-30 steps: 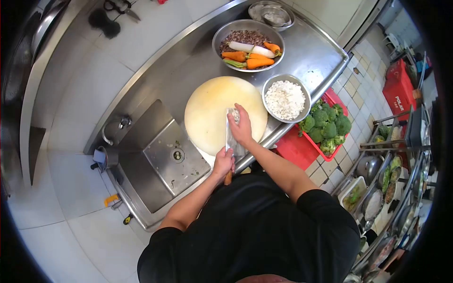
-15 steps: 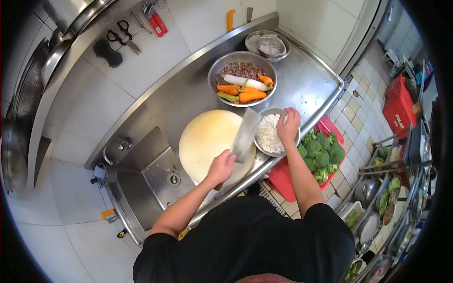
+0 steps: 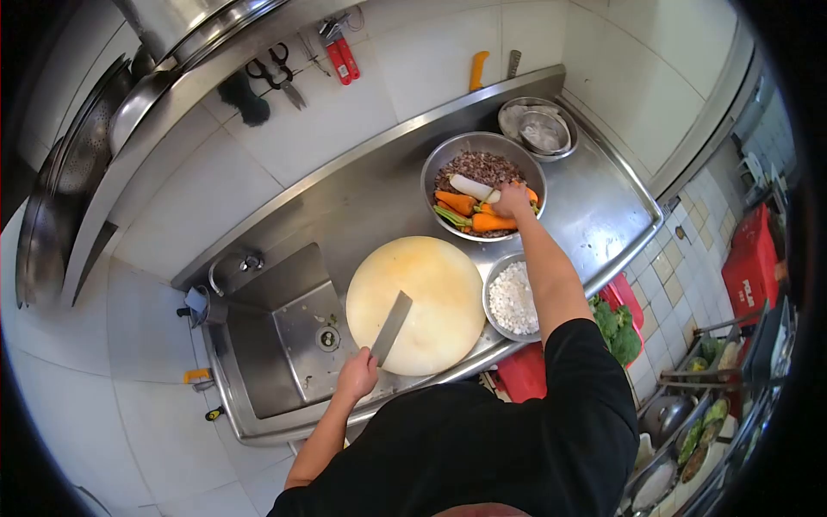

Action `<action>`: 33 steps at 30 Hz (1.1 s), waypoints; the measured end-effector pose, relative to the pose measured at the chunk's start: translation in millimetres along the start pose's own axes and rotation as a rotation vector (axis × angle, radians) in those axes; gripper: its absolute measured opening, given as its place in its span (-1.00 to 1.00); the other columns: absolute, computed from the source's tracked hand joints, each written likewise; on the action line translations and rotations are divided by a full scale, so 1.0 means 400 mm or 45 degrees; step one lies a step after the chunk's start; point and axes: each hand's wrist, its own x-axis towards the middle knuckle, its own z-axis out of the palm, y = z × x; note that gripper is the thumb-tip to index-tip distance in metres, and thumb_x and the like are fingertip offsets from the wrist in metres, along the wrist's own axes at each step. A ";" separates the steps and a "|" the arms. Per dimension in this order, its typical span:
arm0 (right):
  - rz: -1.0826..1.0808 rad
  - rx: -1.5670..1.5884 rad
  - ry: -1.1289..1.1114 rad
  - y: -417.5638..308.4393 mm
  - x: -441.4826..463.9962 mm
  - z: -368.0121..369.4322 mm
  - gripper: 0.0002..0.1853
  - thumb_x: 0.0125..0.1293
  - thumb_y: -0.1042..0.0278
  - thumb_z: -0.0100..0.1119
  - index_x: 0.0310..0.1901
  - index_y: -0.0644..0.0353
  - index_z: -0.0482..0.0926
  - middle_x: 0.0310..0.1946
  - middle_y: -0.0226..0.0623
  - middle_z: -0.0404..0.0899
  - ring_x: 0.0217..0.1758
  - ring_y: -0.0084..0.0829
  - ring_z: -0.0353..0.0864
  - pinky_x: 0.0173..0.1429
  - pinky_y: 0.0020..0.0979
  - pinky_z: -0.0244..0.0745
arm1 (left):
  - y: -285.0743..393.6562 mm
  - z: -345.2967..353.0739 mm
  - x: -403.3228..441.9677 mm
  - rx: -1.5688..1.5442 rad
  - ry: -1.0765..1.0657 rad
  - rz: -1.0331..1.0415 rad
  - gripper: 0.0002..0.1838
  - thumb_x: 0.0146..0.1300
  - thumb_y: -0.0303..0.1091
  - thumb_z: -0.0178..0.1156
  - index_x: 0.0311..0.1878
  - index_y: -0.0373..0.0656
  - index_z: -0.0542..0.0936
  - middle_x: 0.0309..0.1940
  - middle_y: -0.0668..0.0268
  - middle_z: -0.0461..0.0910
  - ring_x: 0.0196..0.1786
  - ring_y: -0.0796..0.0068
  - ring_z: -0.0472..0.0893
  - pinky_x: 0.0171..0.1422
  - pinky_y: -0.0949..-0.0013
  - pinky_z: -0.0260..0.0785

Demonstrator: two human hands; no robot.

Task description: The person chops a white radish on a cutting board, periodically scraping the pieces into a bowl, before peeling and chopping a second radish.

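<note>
My left hand (image 3: pixel 357 376) is closed around the handle of a cleaver (image 3: pixel 392 329), whose blade lies over the front left of a round, pale cutting board (image 3: pixel 439 276). Inside a large steel bowl (image 3: pixel 428 196), my right hand (image 3: pixel 514 200) closes over the right end of a white radish (image 3: pixel 472 187); its fingertips are partly hidden. Several carrots (image 3: pixel 493 222) lie against the radish and hand, on top of reddish-brown chopped bits (image 3: pixel 484 165). Below my right forearm stands a smaller steel bowl of white chopped pieces (image 3: pixel 513 302).
Left of the board is a sink (image 3: pixel 284 345) with a tap (image 3: pixel 250 263). Nested steel bowls (image 3: pixel 544 131) stand at the counter's far corner. Broccoli (image 3: pixel 618 334) sits in a red container beyond the counter's front edge. Scissors (image 3: pixel 280 76) hang on the wall.
My right hand has left the bowl of white pieces and reached into the large bowl, onto the radish. The cleaver has moved left across the board, away from the smaller bowl. The view has shifted.
</note>
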 end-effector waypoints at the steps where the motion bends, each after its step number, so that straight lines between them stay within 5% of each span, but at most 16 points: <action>1: 0.016 -0.014 -0.014 -0.010 -0.021 -0.027 -0.28 0.25 -0.01 0.35 0.40 0.18 0.53 0.37 0.09 0.54 0.49 0.12 0.42 0.60 0.03 0.24 | -0.010 0.005 -0.008 -0.055 0.008 -0.008 -0.74 0.52 -0.21 0.11 -0.01 -0.24 0.49 -0.22 -0.30 0.69 -0.09 -0.46 0.66 0.07 -0.33 0.48; 5: 0.007 -0.100 -0.226 -0.001 0.017 -0.046 -0.16 0.19 -0.15 0.43 0.43 0.18 0.50 0.45 0.12 0.48 0.57 0.14 0.36 0.64 0.10 0.17 | -0.033 0.029 -0.022 -0.190 0.075 -0.157 -0.73 0.50 -0.22 0.15 0.00 -0.26 0.51 -0.18 -0.29 0.69 -0.04 -0.45 0.66 0.09 -0.28 0.50; 12: -0.279 0.074 0.006 -0.045 -0.042 -0.131 -0.26 0.20 0.11 0.48 0.36 0.21 0.40 0.01 0.19 0.74 0.15 0.12 0.73 0.26 0.02 0.62 | -0.051 0.028 -0.028 -0.257 0.068 -0.131 -0.71 0.50 -0.19 0.17 0.03 -0.24 0.53 -0.16 -0.25 0.70 -0.02 -0.40 0.66 0.07 -0.24 0.50; 16: -0.449 0.140 0.143 -0.191 -0.130 -0.280 -0.27 0.24 0.14 0.49 0.33 0.22 0.33 0.00 0.24 0.71 0.16 0.20 0.69 0.23 0.07 0.59 | -0.115 0.069 -0.031 -0.429 0.105 -0.067 -0.67 0.51 -0.14 0.18 0.11 -0.20 0.56 -0.14 -0.20 0.72 0.00 -0.37 0.67 0.07 -0.19 0.51; 19: -0.659 0.459 0.278 -0.334 -0.203 -0.332 -0.33 0.23 0.16 0.51 0.23 0.21 0.32 -0.05 0.22 0.70 0.10 0.24 0.69 0.15 0.07 0.57 | -0.139 0.073 -0.036 -0.519 0.202 -0.017 -0.72 0.52 -0.18 0.20 0.05 -0.20 0.59 -0.31 -0.06 0.73 -0.25 -0.06 0.76 -0.10 0.01 0.55; 23: -0.726 0.737 -0.130 -0.576 -0.273 -0.311 -0.47 0.21 0.28 0.47 0.08 0.14 0.33 -0.12 0.05 0.68 -0.12 -0.02 0.72 0.04 -0.07 0.59 | -0.171 0.080 -0.052 -0.599 0.232 -0.063 -0.70 0.52 -0.17 0.21 0.13 -0.17 0.60 -0.34 0.06 0.74 -0.29 0.12 0.77 -0.11 0.05 0.57; 24: -0.903 0.858 -0.138 -0.652 -0.319 -0.296 -0.33 0.20 0.27 0.43 0.33 0.09 0.39 0.03 0.04 0.72 -0.18 -0.18 0.72 0.01 -0.16 0.62 | -0.196 0.105 -0.045 -0.608 0.284 -0.023 -0.69 0.51 -0.17 0.21 0.15 -0.16 0.61 -0.32 0.06 0.75 -0.28 0.13 0.77 -0.10 0.06 0.57; 26: -1.102 0.683 -0.347 -0.799 -0.417 -0.289 0.14 0.22 0.25 0.46 0.73 -0.11 -0.09 0.28 0.09 0.63 -0.23 -0.26 0.71 -0.01 -0.26 0.65 | -0.205 0.119 -0.076 -0.664 0.261 -0.059 -0.65 0.51 -0.18 0.21 0.20 -0.18 0.60 -0.24 0.02 0.75 -0.21 0.09 0.77 -0.03 0.07 0.57; 27: -1.069 0.633 -0.566 -0.864 -0.452 -0.267 0.25 0.24 0.27 0.47 0.77 -0.09 -0.28 0.35 0.09 0.59 -0.26 -0.33 0.69 -0.03 -0.32 0.65 | -0.198 0.109 -0.095 -0.709 0.195 -0.130 -0.62 0.50 -0.18 0.20 0.23 -0.20 0.60 -0.17 -0.03 0.76 -0.14 0.02 0.77 0.03 0.07 0.57; 31: -1.158 0.521 -0.840 -1.021 -0.548 -0.084 0.33 0.17 0.26 0.54 0.73 0.27 -0.32 0.13 0.12 0.68 -0.10 -0.23 0.71 0.10 -0.33 0.61 | -0.247 0.110 -0.125 -0.717 0.158 -0.184 -0.58 0.50 -0.17 0.20 0.25 -0.26 0.58 -0.02 -0.18 0.73 0.06 -0.15 0.73 0.20 0.04 0.53; 33: -1.273 0.521 -0.767 -1.050 -0.584 -0.012 0.22 0.14 0.17 0.52 0.69 0.35 -0.09 0.25 0.36 0.60 0.15 0.01 0.74 0.28 -0.22 0.60 | -0.265 0.103 -0.147 -0.725 0.167 -0.191 -0.58 0.50 -0.17 0.20 0.26 -0.25 0.57 -0.01 -0.20 0.72 0.09 -0.16 0.72 0.22 0.04 0.52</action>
